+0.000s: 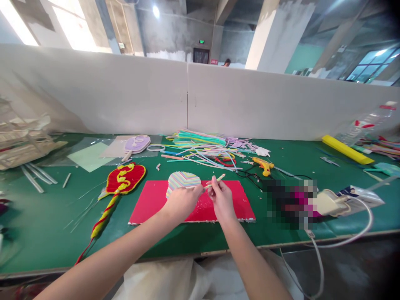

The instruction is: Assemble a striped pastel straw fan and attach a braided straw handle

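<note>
Over red board, left hand closed on pale twisted stem, right hand pinching it; striped panel partly behind left hand.

Single head view, worn on the person's head; faces forward, tilted down over the green table. Hands near, lower centre; pale partition behind, room beyond it along top. No second view, nothing shared.

A pale partition backs the green table, with concrete columns and bright windows beyond
</note>
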{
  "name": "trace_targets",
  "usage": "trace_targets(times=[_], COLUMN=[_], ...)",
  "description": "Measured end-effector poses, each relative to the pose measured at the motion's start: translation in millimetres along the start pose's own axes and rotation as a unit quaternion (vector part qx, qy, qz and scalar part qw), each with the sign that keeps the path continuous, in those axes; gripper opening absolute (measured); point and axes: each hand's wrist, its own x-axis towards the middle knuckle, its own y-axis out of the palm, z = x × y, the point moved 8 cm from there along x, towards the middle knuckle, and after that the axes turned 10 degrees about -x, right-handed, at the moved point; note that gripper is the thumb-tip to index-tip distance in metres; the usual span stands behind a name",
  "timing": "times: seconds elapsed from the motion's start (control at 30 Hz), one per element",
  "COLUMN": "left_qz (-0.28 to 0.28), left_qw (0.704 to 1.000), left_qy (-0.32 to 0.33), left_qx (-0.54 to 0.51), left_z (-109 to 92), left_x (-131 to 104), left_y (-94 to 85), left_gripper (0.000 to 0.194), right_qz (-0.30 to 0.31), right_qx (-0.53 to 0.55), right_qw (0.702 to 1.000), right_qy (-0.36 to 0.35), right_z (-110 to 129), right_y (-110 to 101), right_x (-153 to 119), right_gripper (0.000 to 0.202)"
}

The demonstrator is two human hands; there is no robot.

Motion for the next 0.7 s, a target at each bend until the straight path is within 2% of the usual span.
trace_targets(times=[0.03, 0.07, 0.13, 0.17, 0.2, 0.23, 0.27, 0.33, 0.4, 0.47, 0.53, 0.6, 0.7], left_qz=[0.019, 0.047, 0.111, 0.133, 0.145, 0.15, 0.146, 0.107, 0.028, -0.027, -0.026, -0.002, 0.009], left_qw=[0.992, 0.967, 0.878, 0.839, 0.815, 0.81, 0.822, 0.88, 0.949, 0.989, 0.999, 0.998, 0.999], left_qy=[-0.028, -0.054, -0.093, -0.107, -0.117, -0.121, -0.119, -0.101, -0.07, -0.043, -0.03, -0.026, -0.02], left_qx=[-0.118, -0.244, -0.456, -0.518, -0.549, -0.554, -0.538, -0.452, -0.307, -0.141, -0.007, 0.064, 0.044], left_z=[4, 6, 4, 3, 2, 3, 4, 7, 9, 4, 0, -2, 1], left_x=[2, 3, 4, 4, 5, 5, 5, 6, 7, 5, 3, 3, 4], left_y=[2.4, 6.7, 15.6, 18.1, 19.3, 19.8, 19.5, 14.9, 3.7, -4.7, -4.4, -1.1, -0.9], left_gripper=[0.019, 0.021, 0.022, 0.022, 0.022, 0.022, 0.023, 0.024, 0.022, 0.02, 0.021, 0.024, 0.022], right_qz=[0.006, 0.011, 0.019, 0.022, 0.026, 0.027, 0.026, 0.01, -0.009, -0.024, -0.027, -0.018, 0.012], right_qx=[0.01, 0.022, 0.048, 0.056, 0.058, 0.054, 0.047, 0.03, 0.015, -0.004, -0.028, -0.051, -0.07], right_qw=[1.0, 1.0, 0.998, 0.998, 0.997, 0.997, 0.998, 0.999, 1.0, 1.0, 0.999, 0.999, 0.997], right_qy=[-0.004, -0.011, -0.027, -0.034, -0.038, -0.038, -0.035, -0.025, -0.019, -0.013, -0.006, -0.003, -0.013], right_z=[2, 4, 10, 13, 15, 15, 15, 12, 8, 4, 0, -1, 1], right_y=[2, 3, 6, 7, 8, 9, 9, 7, 4, 2, -1, -2, 0], right_x=[0, 0, 0, 0, 0, -1, -1, -1, -2, -1, 0, 2, 3], right_gripper=[0.038, 0.037, 0.035, 0.034, 0.032, 0.032, 0.031, 0.031, 0.031, 0.033, 0.036, 0.037, 0.036])
